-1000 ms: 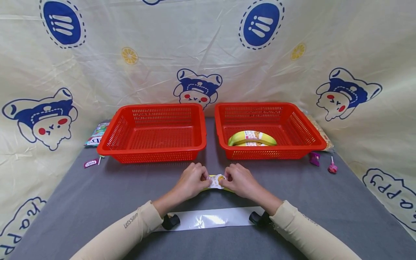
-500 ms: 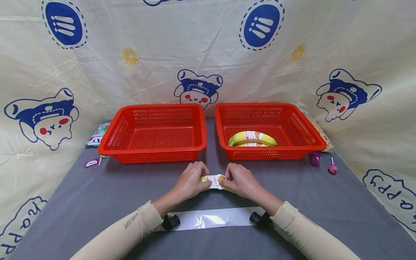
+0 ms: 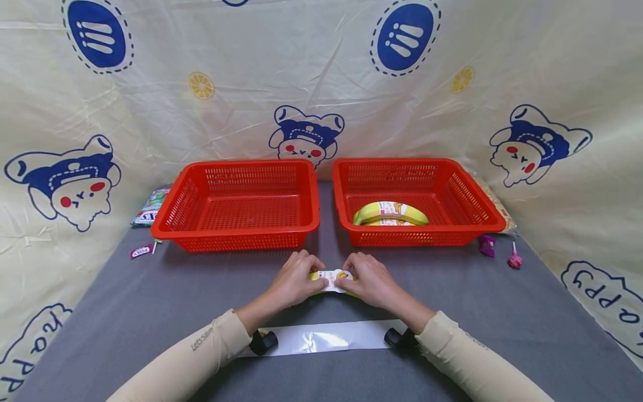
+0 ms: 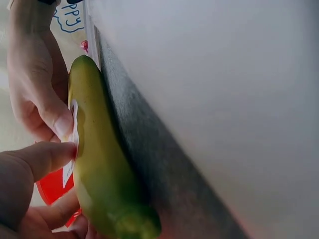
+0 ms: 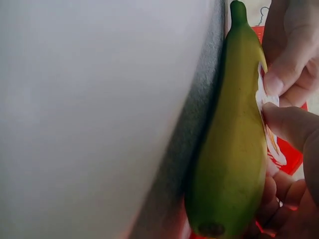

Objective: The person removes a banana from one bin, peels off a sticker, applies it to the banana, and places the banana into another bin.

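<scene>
A yellow-green banana lies crosswise on the grey cloth in front of me, mostly covered by my hands in the head view. My left hand grips one end, its thumb pressing the white printed label and its other fingers behind the fruit. From the other side my right hand holds the banana the same way, thumb on the label too. Both wrist views show the thumbs close together on the label, whose edge stands slightly off the peel.
Two red baskets stand behind the hands. The right basket contains labelled bananas. A glossy white strip lies under the wrists. Candy bags, a purple packet and lollipops lie at the sides.
My right thumb and fingers have shifted left along the label, closer to the left thumb. My left fingers moved slightly, uncovering some yellow peel. The baskets stay put.
</scene>
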`<state>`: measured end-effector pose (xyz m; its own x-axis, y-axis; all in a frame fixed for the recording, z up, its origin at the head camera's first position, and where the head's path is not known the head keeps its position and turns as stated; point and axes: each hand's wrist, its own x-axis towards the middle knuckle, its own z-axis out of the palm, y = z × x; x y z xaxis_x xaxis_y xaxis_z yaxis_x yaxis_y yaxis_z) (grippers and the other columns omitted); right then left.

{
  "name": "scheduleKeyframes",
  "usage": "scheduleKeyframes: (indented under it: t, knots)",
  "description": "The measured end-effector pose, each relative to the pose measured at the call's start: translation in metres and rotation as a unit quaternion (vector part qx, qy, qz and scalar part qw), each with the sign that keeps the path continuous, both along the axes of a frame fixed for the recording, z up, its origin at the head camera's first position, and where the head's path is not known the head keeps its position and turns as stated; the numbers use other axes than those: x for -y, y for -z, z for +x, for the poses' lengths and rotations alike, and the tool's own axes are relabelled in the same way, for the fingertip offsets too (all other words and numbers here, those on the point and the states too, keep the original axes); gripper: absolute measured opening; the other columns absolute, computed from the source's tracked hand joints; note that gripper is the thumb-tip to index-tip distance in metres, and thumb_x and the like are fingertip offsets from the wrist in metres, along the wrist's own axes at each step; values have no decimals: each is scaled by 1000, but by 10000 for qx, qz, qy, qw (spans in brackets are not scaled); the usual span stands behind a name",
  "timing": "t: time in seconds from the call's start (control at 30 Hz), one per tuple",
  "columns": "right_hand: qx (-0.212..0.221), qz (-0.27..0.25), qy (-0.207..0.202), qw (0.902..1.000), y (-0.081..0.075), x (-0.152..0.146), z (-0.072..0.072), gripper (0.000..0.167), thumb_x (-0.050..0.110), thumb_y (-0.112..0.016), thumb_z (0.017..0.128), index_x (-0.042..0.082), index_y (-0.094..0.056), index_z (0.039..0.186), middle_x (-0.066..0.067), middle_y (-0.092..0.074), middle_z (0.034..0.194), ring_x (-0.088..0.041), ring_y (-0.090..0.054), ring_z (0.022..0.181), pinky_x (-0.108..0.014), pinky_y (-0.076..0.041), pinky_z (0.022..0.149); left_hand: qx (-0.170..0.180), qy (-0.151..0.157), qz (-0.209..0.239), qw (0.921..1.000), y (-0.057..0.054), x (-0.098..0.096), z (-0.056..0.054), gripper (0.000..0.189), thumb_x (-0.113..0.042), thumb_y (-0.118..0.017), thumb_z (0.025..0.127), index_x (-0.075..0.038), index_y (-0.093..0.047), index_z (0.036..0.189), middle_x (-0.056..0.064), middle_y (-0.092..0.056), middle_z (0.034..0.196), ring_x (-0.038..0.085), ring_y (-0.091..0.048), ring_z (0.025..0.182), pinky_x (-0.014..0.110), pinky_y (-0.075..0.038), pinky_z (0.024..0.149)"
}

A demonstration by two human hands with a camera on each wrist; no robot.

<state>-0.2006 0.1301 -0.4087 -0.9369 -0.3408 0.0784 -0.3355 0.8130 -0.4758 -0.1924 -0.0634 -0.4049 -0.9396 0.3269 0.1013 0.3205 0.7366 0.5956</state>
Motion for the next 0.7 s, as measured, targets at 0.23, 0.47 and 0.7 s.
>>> scheduleKeyframes:
  t: [0.23, 0.47, 0.7]
  knots:
    - [190, -236, -355, 9989, -3, -10, 2, 27, 25, -76, 77, 13, -64, 98, 1, -51, 84, -12, -44, 78, -26, -37, 66, 344, 186, 362, 9986, 1, 8, -3, 27, -16, -73, 75, -10, -73, 101, 5, -59, 90, 17, -45, 88, 28, -35, 75]
    - [303, -51, -327, 9990, -2, -5, 0, 31, 31, -76, 77, 13, -65, 99, 1, -52, 87, -12, -45, 80, -26, -38, 68, 365, 201, 385, 9984, 0, 8, -2, 25, -14, -74, 75, -9, -73, 100, 5, -58, 91, 18, -45, 90, 29, -34, 75]
    - [30, 275, -254, 9993, 1, 4, -3, 38, 41, -79, 71, 15, -61, 93, 1, -51, 84, -13, -44, 77, -26, -38, 66, 373, 212, 291, 9987, -2, 7, 0, 26, -14, -73, 76, -10, -73, 101, 4, -58, 91, 17, -45, 90, 29, -35, 76]
